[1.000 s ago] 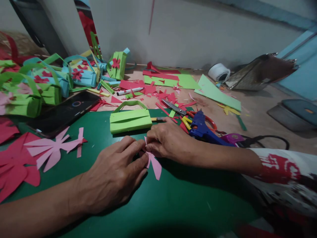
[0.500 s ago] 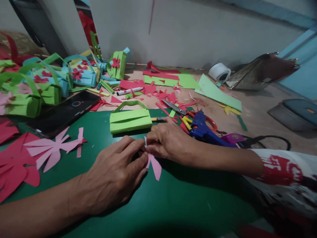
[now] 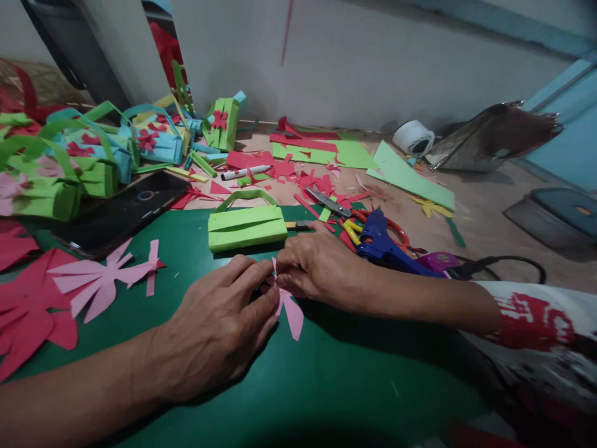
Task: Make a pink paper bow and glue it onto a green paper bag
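Left hand (image 3: 224, 323) and right hand (image 3: 321, 264) pinch a pink paper flower (image 3: 293, 318) between them, on the green surface (image 3: 336, 386). Just beyond the hands sits a lime-green paper handbag (image 3: 247, 230); past the right wrist lies a blue glue gun (image 3: 377, 239). Farther off: white marker (image 3: 249, 172), red paper scraps (image 3: 282, 167).

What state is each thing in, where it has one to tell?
Held flower: partly covered
Left hand: holding it
Right hand: pinching it
Plain bag: handle up
Phone: lying flat; on or off unclear
Scissors: lying, blades apparently shut
Glue gun: lying down
Box: lid apparently on
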The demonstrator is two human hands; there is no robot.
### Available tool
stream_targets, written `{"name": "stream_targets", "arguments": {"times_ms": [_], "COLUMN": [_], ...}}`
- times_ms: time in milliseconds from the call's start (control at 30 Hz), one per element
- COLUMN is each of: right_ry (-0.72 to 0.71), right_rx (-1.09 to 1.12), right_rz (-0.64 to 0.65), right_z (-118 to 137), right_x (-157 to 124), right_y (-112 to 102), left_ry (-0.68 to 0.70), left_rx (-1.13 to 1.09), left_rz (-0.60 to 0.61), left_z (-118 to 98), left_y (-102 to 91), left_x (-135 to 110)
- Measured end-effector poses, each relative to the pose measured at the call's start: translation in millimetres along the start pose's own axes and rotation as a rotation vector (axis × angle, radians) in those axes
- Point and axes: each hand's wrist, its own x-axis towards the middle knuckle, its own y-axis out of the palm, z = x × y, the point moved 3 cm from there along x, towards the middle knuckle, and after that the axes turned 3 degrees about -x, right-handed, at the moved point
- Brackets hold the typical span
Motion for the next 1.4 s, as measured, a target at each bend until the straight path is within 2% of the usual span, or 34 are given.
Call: {"name": "stream_targets", "arguments": {"times_ms": [100, 167, 300, 333, 467, 600, 733, 833, 933, 1033, 1133, 1400], "right_ry": [0.015, -0.019, -0.288, -0.374, -0.624, -0.69, -0.586, -0.436, -0.251, -0.083, 0.013, 0.218], "right_rx": [-0.031, -0.104, -0.365, -0.427, -0.648, -0.794, -0.642, -0.426, -0.21, 0.055, 0.287, 0.543], "right_rz": [-0.011, -0.067, -0.363, -0.391, -0.402, -0.378, -0.386, -0.455, -0.463, -0.393, -0.302, -0.061], "right_z": [-2.6, -4.8, 2.4, 6.5, 23.4, 31.3, 29.6, 23.4, 14.3, 7.0, 5.3, 4.4], "right_x": [-1.9, -9.7, -44.5, -54.6, -82.2, -82.3, -73.1, -68.8, -65.2, -61.6, -58.0, -47.7], "right_y": [0.5, 1.0, 0.7, 2.7, 15.2, 27.4, 28.4, 25.2, 26.2, 29.9, 30.3, 25.0], "left_ry": [-0.008, -0.01, 0.001, -0.003, -0.008, 0.003, 0.009, -0.002, 0.008, 0.014, 0.014, 0.01], "left_rx": [-0.001, 0.001, -0.003, -0.003, 0.006, 0.014, 0.023, 0.021, 0.024, 0.026, 0.021, 0.029], "left_rz": [0.018, 0.019, 0.002, 0.011, 0.05, 0.031, 0.039, 0.054, 0.042, 0.028, 0.033, 0.026], "left_z": [0.7, 0.7, -0.5, -0.5, 0.3, 0.8, 0.8, 1.1, 1.0, 1.4, 2.2, 1.5], "left_y": [0.5, 0.6, 0.2, 0.5, 1.4, 0.6, 1.0, 1.5, 1.5, 1.6, 1.8, 2.2], "left_x": [0.8, 0.8, 0.1, -0.1, -0.5, -0.2, 0.2, 0.1, -0.2, -0.3, -0.1, 0.2]}}
